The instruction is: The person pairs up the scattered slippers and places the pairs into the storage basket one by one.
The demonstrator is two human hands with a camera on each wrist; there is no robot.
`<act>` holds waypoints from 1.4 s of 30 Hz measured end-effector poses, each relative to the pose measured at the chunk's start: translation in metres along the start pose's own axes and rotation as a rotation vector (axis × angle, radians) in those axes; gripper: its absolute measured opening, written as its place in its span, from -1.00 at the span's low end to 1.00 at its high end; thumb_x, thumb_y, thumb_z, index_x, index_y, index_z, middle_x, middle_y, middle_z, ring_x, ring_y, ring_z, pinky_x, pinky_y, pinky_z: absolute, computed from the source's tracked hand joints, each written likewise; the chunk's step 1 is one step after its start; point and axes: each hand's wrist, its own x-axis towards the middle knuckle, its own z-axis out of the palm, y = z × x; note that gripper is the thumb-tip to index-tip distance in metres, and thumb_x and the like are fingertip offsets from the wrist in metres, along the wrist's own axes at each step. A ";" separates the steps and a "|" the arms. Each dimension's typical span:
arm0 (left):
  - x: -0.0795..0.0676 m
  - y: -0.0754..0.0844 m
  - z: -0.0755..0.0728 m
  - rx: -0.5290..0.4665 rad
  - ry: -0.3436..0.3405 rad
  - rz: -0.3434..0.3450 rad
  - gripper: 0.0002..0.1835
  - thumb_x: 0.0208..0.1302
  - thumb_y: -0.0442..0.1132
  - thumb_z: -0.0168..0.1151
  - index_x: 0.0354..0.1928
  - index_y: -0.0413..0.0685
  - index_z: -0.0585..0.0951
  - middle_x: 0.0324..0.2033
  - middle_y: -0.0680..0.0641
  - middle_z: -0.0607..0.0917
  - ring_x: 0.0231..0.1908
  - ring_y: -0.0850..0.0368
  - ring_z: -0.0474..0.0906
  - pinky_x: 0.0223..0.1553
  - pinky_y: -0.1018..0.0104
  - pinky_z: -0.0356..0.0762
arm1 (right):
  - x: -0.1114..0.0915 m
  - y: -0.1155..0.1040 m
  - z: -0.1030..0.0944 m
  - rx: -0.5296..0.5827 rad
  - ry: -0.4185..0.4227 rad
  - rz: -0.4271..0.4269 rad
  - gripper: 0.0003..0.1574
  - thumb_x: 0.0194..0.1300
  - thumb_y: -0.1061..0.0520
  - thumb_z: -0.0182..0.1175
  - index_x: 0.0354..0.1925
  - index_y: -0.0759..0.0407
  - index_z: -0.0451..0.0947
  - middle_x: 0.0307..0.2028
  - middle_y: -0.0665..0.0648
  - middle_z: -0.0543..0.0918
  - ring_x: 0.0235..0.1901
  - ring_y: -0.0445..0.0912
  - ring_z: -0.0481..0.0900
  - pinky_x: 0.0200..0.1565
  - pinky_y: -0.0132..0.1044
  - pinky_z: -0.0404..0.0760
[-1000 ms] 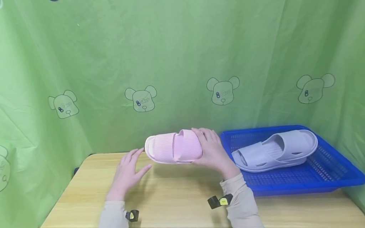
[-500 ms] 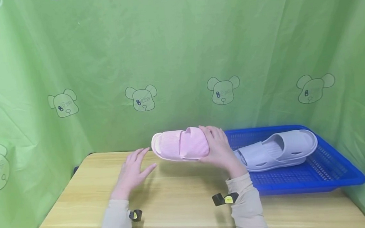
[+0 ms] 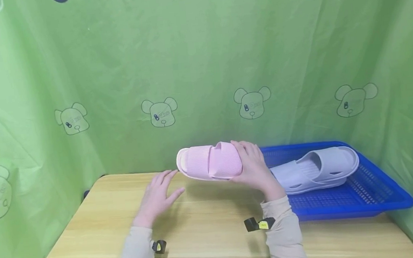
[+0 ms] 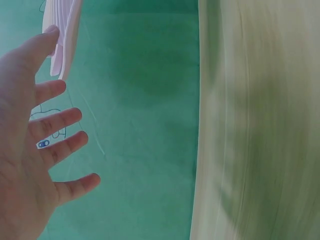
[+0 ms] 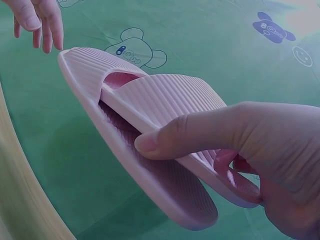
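A pair of pink ribbed slippers [image 3: 209,162], one tucked into the other, is held up above the wooden table by my right hand [image 3: 252,165]. In the right wrist view, the thumb [image 5: 170,140] presses across the side of the nested pink slippers [image 5: 165,100], and the other fingers are mostly hidden behind them. My left hand [image 3: 157,195] is spread beside the slippers' left end, its fingertips just below that end in the head view. Its fingers and thumb stand apart in the left wrist view, where the slippers [image 4: 62,40] show at the top behind the thumb.
On the right of the table [image 3: 215,241], a blue plastic basket [image 3: 344,211] holds grey slippers [image 3: 315,169], partly overlapped by my right hand. A green curtain [image 3: 201,56] with bear-face prints hangs behind the table and along both sides.
My right hand has carried the pink slippers to the right and slightly up, toward the basket. My left hand has moved right along with them, still spread.
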 end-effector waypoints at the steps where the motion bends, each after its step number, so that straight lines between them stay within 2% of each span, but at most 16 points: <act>1: 0.000 0.001 0.001 0.000 0.010 0.008 -0.29 0.28 0.22 0.19 0.40 0.13 0.33 0.37 -0.15 0.39 0.37 -0.20 0.28 0.34 -0.32 0.23 | 0.000 0.000 0.000 -0.001 0.001 -0.003 0.48 -0.42 -0.02 0.65 0.44 0.12 0.12 0.29 0.29 0.29 0.35 0.19 0.15 0.48 0.26 -0.13; 11: 0.001 0.008 0.006 0.023 0.130 0.128 -0.39 0.27 0.16 0.22 0.28 0.05 0.49 0.22 -0.07 0.56 0.24 -0.07 0.45 0.27 -0.16 0.41 | -0.004 0.004 -0.004 -0.049 -0.006 -0.045 0.46 -0.43 -0.05 0.65 0.42 0.10 0.14 0.26 0.29 0.32 0.33 0.19 0.19 0.48 0.28 -0.12; 17: 0.002 0.011 0.012 0.022 0.233 0.255 -0.49 0.22 0.06 0.29 0.15 -0.01 0.59 0.08 -0.07 0.66 0.12 -0.08 0.55 0.17 -0.11 0.52 | -0.009 0.009 -0.007 -0.081 0.016 -0.069 0.45 -0.44 -0.09 0.65 0.41 0.11 0.16 0.23 0.28 0.34 0.30 0.19 0.22 0.46 0.29 -0.05; 24: 0.003 0.016 0.018 0.046 0.340 0.377 -0.65 0.18 -0.01 0.32 -0.05 -0.01 0.67 -0.12 -0.05 0.75 -0.04 0.03 0.62 0.04 0.04 0.62 | -0.016 0.017 -0.012 -0.085 0.026 -0.077 0.44 -0.44 -0.10 0.65 0.41 0.10 0.18 0.23 0.27 0.35 0.29 0.19 0.22 0.45 0.29 -0.04; 32: 0.003 0.025 0.025 0.051 0.371 0.453 -0.70 0.20 0.01 0.28 -0.13 0.01 0.70 -0.21 0.01 0.76 -0.12 0.08 0.63 0.00 0.13 0.63 | -0.027 0.025 -0.022 -0.084 0.042 -0.087 0.43 -0.46 -0.06 0.64 0.40 0.12 0.19 0.22 0.29 0.36 0.28 0.21 0.22 0.42 0.33 -0.03; 36: 0.004 0.031 0.029 0.042 0.377 0.485 -0.71 0.16 -0.01 0.32 -0.15 0.01 0.70 -0.23 0.02 0.76 -0.14 0.10 0.63 -0.01 0.16 0.63 | -0.032 0.030 -0.026 -0.086 0.056 -0.091 0.42 -0.48 -0.04 0.64 0.39 0.13 0.21 0.20 0.28 0.37 0.27 0.20 0.23 0.41 0.34 -0.01; 42: 0.004 0.039 0.032 0.023 0.422 0.551 -0.73 0.13 -0.04 0.36 -0.19 -0.03 0.70 -0.27 0.02 0.76 -0.19 0.10 0.65 -0.05 0.17 0.64 | -0.039 0.039 -0.034 -0.104 0.059 -0.088 0.42 -0.49 -0.02 0.62 0.39 0.13 0.21 0.19 0.28 0.37 0.26 0.20 0.23 0.40 0.32 0.02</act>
